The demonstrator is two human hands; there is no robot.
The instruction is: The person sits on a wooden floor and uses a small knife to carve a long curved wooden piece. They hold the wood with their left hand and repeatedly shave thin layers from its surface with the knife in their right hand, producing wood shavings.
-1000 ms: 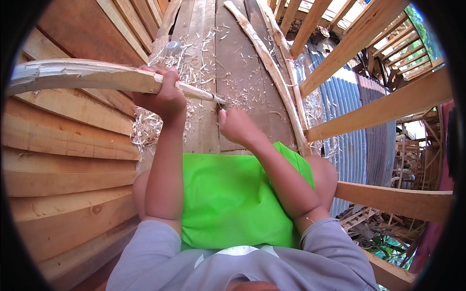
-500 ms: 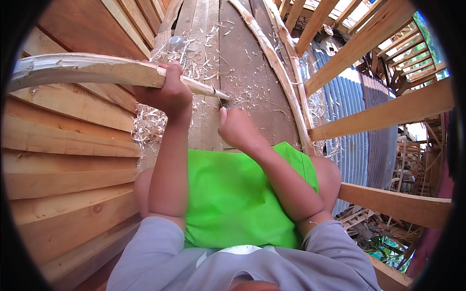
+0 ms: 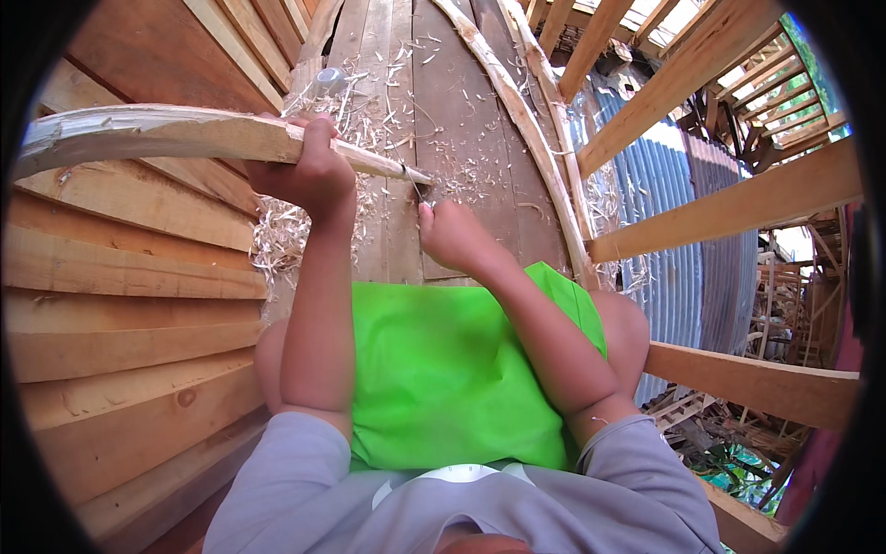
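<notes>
A long, pale wooden pole (image 3: 212,135) with its bark stripped reaches in from the left edge and tapers to a narrow tip. My left hand (image 3: 309,171) is closed around it from below, short of the thin end. Just below the tip, my right hand (image 3: 454,235) is closed in a fist on a knife (image 3: 421,192); its thin blade meets the wood near a dark mark. The knife's handle is hidden inside the fist. A bright green cloth (image 3: 443,369) lies across my lap.
Curled wood shavings (image 3: 280,235) litter the plank floor (image 3: 452,102). A clear cup (image 3: 329,81) stands among them. Two more peeled poles (image 3: 512,92) lie along the right side. Stacked boards (image 3: 129,268) wall the left; wooden rails (image 3: 729,208) and corrugated metal sheets (image 3: 674,222) are at right.
My left hand and the pole have shifted slightly left. My right hand has moved slightly to the right, with the knife still by the pole's tip.
</notes>
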